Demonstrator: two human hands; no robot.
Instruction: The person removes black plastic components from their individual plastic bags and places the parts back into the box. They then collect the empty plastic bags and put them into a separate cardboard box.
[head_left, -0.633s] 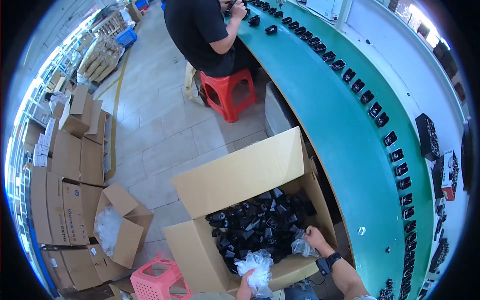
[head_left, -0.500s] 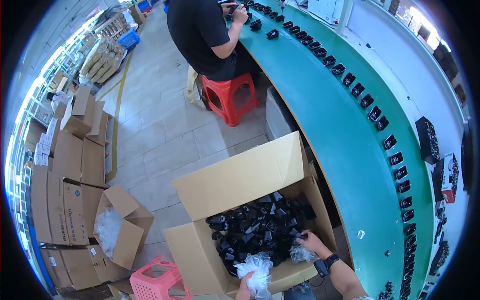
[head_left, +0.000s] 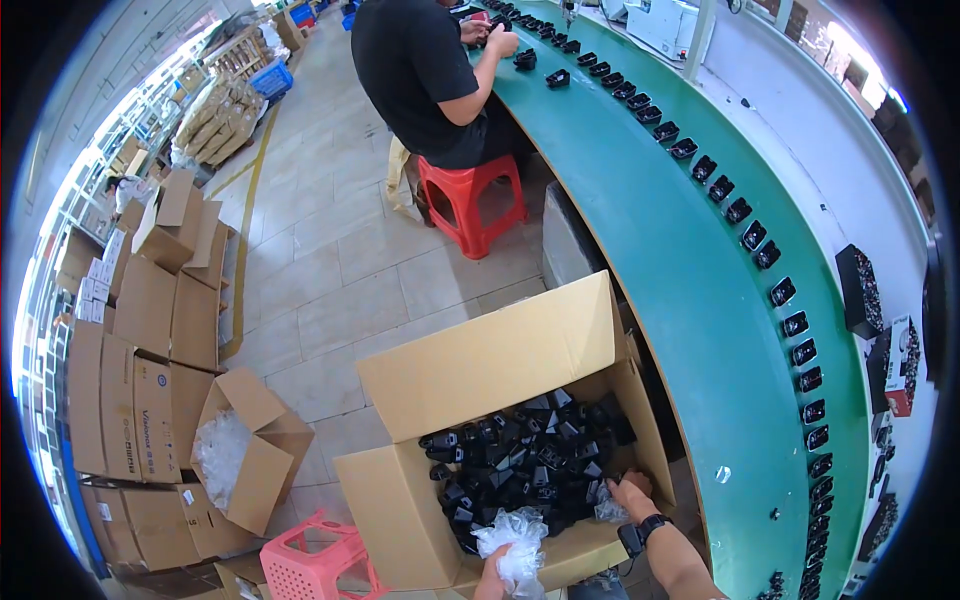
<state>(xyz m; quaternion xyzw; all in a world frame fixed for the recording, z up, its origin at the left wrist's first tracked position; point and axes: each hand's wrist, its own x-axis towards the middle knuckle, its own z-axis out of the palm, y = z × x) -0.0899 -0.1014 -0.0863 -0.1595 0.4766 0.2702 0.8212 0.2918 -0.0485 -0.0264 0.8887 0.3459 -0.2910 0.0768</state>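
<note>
An open cardboard box (head_left: 395,520) in front of me holds a heap of small black plastic housings (head_left: 530,455). My left hand (head_left: 492,576) is closed round a bunch of crumpled clear plastic bags (head_left: 518,540) at the box's near edge. Inside the right part of the box, my right hand (head_left: 632,494) has its fingers curled, with another clear plastic bag (head_left: 608,506) bunched against them. Whether a housing is also between those fingers is too small to tell. A dark watch sits on my right wrist.
A long green workbench (head_left: 660,300) curves along the right, bearing a row of black housings (head_left: 783,291). Beyond the box, a person in black (head_left: 415,80) sits on a red stool (head_left: 465,205). A pink stool (head_left: 318,560) and stacked cartons (head_left: 125,410) stand left.
My right hand has shifted slightly right and lies lower against the box's right side, the bag still by its fingers. My left hand stays put. The view has turned a little.
</note>
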